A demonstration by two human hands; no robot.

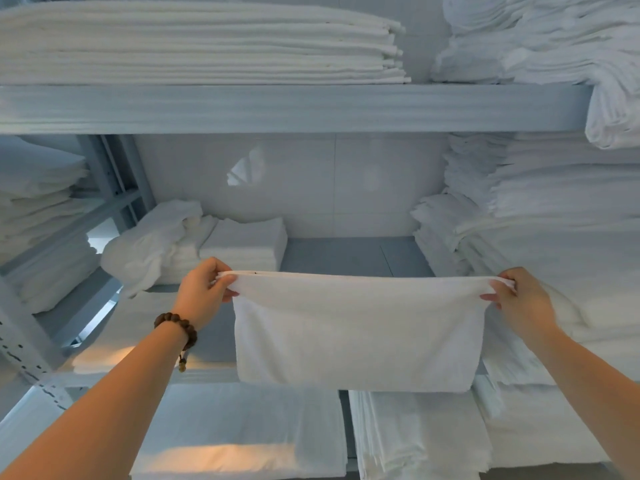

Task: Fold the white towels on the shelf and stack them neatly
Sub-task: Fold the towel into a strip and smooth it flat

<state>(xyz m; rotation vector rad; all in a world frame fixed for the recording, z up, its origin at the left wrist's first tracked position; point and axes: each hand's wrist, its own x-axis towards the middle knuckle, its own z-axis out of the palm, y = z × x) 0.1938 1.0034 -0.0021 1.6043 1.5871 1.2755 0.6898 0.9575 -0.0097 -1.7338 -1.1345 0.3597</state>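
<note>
The likeliest trouble from here is an uneven fold: if either pinch slips, or 1 corner drops lower than the other, the doubled layers of the white towel (356,327) would slide apart and the edges would no longer match when it is laid down. Setting it onto the shelf (353,254) carelessly could also nudge the small folded stack (246,244) or the crumpled towels (149,244) beside it. The left hand (202,289) pinches the towel's upper left corner between thumb and curled fingers; the right hand (519,296) pinches the upper right corner the same way. The towel hangs taut between the 2 hands, in the air just in front of the middle shelf, apparently already folded once.
</note>
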